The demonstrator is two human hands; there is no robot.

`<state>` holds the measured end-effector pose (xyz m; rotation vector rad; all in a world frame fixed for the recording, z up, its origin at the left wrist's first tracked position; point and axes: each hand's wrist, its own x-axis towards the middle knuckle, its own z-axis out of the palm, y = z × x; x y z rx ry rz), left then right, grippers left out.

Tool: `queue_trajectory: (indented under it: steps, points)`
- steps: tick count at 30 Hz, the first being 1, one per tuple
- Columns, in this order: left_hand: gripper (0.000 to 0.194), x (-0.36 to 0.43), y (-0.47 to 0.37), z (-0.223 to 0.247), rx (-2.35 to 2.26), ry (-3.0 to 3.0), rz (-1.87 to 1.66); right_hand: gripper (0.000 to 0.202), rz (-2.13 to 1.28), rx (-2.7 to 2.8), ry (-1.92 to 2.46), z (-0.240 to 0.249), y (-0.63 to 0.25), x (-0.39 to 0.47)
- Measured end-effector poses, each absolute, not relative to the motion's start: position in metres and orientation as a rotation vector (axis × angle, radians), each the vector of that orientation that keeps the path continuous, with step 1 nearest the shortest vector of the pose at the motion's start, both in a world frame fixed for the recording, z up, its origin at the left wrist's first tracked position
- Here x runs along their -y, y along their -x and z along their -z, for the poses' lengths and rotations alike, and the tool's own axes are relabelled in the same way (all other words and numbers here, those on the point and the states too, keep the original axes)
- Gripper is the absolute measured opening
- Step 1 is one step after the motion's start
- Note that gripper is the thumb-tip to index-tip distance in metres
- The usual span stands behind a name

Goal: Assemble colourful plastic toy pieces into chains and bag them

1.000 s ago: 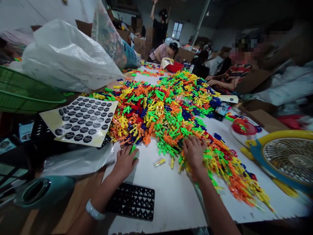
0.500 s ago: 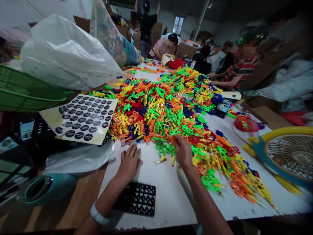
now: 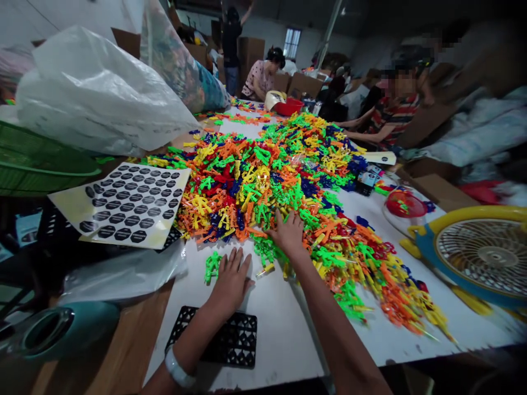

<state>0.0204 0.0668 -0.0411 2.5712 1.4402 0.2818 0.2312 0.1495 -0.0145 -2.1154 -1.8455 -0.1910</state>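
A large heap of small green, orange, yellow, blue and red plastic pieces (image 3: 255, 181) covers the middle of the white tabletop (image 3: 284, 334). My left hand (image 3: 233, 280), palm down with its fingers spread, rests on the white surface beside a separate green piece (image 3: 212, 267). Under my left forearm lies a black tray with rows of holes (image 3: 241, 340). My right hand (image 3: 288, 235) is at the heap's near edge, fingers apart and touching the pieces, with nothing held in it that I can see.
Octagonal labels cover a sheet (image 3: 135, 206) at left, near a clear bag (image 3: 102, 93) and green basket (image 3: 37, 159). A teal jar (image 3: 78, 329) stands lower left. A yellow-and-blue fan (image 3: 486, 258) is at right. People work beyond the table.
My right hand has moved left and forward, and its fingers have opened. A green piece now shows left of my left hand, which has shifted right. The view has turned slightly.
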Motion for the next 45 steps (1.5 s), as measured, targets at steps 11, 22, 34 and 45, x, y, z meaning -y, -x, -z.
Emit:
queue_trajectory:
  steps: [11,22,34,45]
  points:
    - [0.071,-0.068,-0.014,0.058,-1.626,-2.574,-0.551,0.049,-0.353,2.155,1.686,0.008,-0.202,-0.116]
    - [0.084,-0.060,-0.030,0.045,-1.518,-2.712,-0.587,0.076,-0.340,1.645,2.429,-0.014,-0.251,-0.215]
    - [0.044,-0.069,-0.020,0.035,-1.704,-2.599,-0.426,0.063,-0.474,2.023,1.961,-0.001,-0.200,-0.154]
    - [0.036,-0.068,0.016,0.034,-1.745,-2.533,-0.464,0.045,0.117,2.168,1.853,0.020,-0.282,-0.066]
